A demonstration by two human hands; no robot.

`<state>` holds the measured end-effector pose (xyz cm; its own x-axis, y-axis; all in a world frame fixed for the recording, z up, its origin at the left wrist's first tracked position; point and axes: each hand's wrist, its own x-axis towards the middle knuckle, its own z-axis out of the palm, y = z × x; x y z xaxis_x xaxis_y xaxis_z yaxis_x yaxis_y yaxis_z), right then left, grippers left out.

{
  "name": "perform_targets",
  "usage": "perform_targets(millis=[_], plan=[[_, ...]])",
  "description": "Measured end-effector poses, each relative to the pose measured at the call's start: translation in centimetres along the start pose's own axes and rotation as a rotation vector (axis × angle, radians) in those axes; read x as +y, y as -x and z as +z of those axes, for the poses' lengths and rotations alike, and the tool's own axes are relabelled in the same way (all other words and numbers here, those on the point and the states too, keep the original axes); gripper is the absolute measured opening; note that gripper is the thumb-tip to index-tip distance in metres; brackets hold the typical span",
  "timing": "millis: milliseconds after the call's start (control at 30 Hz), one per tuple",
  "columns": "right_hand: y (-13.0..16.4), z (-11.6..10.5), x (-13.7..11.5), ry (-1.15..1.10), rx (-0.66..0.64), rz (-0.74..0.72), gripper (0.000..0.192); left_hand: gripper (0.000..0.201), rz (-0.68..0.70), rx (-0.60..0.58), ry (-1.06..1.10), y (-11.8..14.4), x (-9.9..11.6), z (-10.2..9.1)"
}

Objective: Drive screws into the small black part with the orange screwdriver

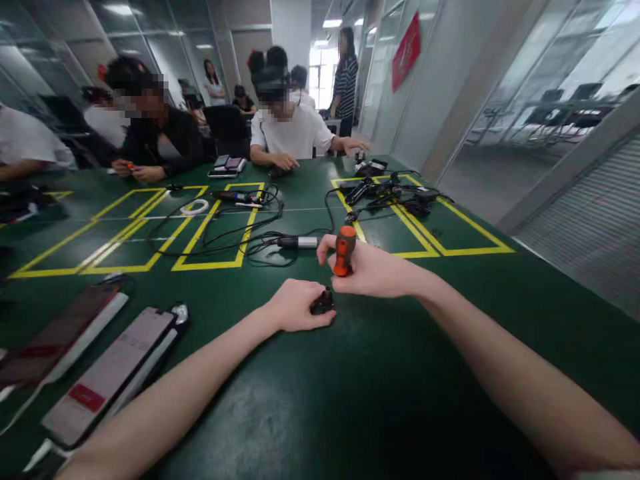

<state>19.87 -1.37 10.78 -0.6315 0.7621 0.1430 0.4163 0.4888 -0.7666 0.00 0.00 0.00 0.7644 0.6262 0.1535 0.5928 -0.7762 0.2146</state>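
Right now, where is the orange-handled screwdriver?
In the head view, the orange-handled screwdriver stands upright in the right hand, just right of centre, above the small black part under the left hand.

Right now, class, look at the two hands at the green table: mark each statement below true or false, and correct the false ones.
1. The right hand grips an orange-handled screwdriver upright. True.
2. The left hand lies flat and empty. False: it holds a small black part on the table.
3. The table bears yellow tape outlines. True.
4. The screwdriver's handle is blue. False: it is orange.
5. Black cables lie beyond the hands. True.
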Motion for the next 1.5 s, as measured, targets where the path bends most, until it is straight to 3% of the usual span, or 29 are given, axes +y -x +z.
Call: perform_targets(millis=[267, 500, 733, 900, 1100, 1233, 1400, 1500], plan=[[0.1, 0.1, -0.2, -0.010, 0.029, 0.046, 0.015, 0.037, -0.007, 0.002, 0.005, -0.1, 0.1, 0.0], [0.0, -0.1, -0.1, -0.011, 0.008, 0.030, 0.023, 0.037, -0.004, 0.013, 0.018, 0.0, 0.1, -0.1], [-0.3, 0.2, 0.2, -0.034, 0.005, 0.020, 0.012, 0.040, -0.005, 0.017, 0.027, -0.1, 0.0, 0.0], [-0.1, 0.1, 0.5, -0.003, 0.011, 0.010, 0.026, 0.038, -0.002, 0.024, 0.034, 0.0, 0.0, 0.1], [0.1, 0.1, 0.5, -0.019, -0.021, 0.018, 0.016, 0.046, -0.024, 0.074, 0.057, 0.1, 0.0, 0.1], [0.0, 0.0, 0.3, -0.030, -0.023, 0.005, 0.013, 0.044, -0.024, 0.109, 0.110, 0.3, -0.3, 0.2], [-0.2, -0.1, 0.6, -0.059, -0.018, -0.013, 0.023, 0.041, -0.033, 0.120, 0.228, 0.4, -0.8, 0.3], [-0.1, 0.0, 0.8, -0.052, -0.035, -0.029, 0.016, 0.042, -0.058, 0.112, 0.313, 0.2, -0.8, 0.1]])
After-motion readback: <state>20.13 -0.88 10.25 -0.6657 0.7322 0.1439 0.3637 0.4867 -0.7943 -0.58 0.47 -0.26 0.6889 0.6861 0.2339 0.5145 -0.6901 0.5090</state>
